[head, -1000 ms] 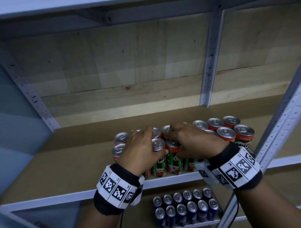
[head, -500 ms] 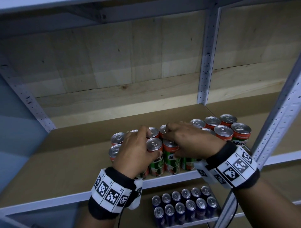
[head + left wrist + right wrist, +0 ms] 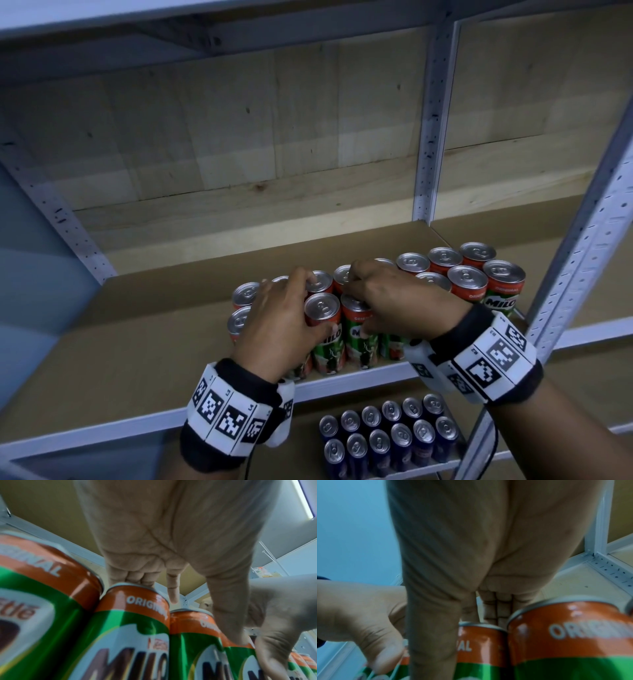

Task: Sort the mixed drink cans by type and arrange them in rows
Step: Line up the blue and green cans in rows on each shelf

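Squaring up the Milo cans [image 3: 346,329] at the shelf [image 3: 342,380] front, left hand [image 3: 277,329] and right hand [image 3: 394,301] each gripping one; blue cans [image 3: 387,435] below already stand in rows, so nearly done

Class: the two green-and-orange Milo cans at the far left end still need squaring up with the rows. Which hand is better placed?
Left, probably. The left hand lies right beside the two green-and-orange Milo cans at the far left, while the right hand rests over cans further right.
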